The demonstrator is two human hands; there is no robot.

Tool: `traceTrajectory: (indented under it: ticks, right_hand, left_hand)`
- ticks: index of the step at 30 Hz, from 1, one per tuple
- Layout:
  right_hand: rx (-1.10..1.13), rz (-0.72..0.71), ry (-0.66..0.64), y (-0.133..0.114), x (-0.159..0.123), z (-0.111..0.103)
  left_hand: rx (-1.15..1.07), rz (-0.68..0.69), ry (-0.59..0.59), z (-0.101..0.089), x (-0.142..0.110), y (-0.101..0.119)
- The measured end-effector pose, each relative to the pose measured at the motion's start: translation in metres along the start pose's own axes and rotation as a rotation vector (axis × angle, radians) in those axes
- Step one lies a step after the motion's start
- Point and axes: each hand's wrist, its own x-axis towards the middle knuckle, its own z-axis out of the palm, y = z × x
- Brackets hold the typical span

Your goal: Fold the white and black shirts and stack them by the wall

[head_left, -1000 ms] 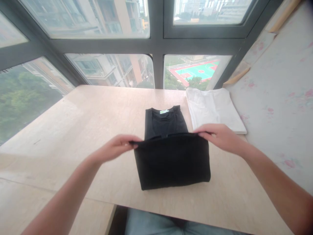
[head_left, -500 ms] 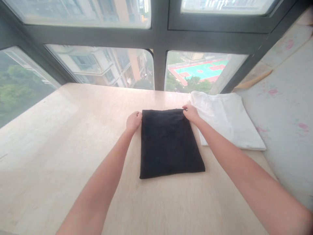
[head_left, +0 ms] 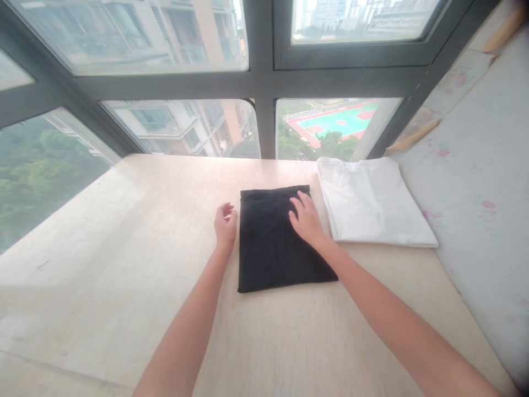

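A folded black garment (head_left: 268, 242) lies flat on the pale surface in front of me, roughly square, its far edge slightly uneven. Just off its left edge is my left hand (head_left: 225, 221), with loosely curled fingers and nothing in them. My right hand (head_left: 305, 215) is over the garment's upper right part, fingers spread; whether they touch the cloth I cannot tell. My right wrist and forearm cover part of the garment's right edge. To the right lies a folded white garment (head_left: 372, 204), apart from both hands.
The pale marble-patterned surface (head_left: 103, 264) reaches back to the grey window frame (head_left: 264, 82). A wall with floral wallpaper (head_left: 471, 182) bounds it on the right. Outside the glass are buildings, trees and a sports court.
Both hands have let go of the black garment's far corners. My left hand has drawn back a little toward me; my right hand has moved inward over the cloth. The view has tilted up slightly.
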Motion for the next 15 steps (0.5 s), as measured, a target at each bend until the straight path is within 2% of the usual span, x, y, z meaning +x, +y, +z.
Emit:
traceTrajectory:
  ticks: [3, 6, 11, 15]
  right_hand:
    - [-0.036, -0.088, -0.142, -0.012, -0.043, -0.002]
    - [-0.071, -0.062, -0.164, -0.016, -0.065, -0.008]
    - [-0.101, -0.074, -0.165, -0.019, -0.085, -0.023]
    - [-0.031, -0.085, -0.124, -0.022, -0.11, -0.032]
  left_hand:
    - [-0.013, 0.16, -0.194, -0.008, -0.043, 0.009]
    - [0.111, 0.344, -0.339, -0.016, -0.079, 0.015]
    - [0.405, 0.436, -0.349, -0.031, -0.122, 0.017]
    - [0.493, 0.473, -0.366, -0.044, -0.154, 0.018]
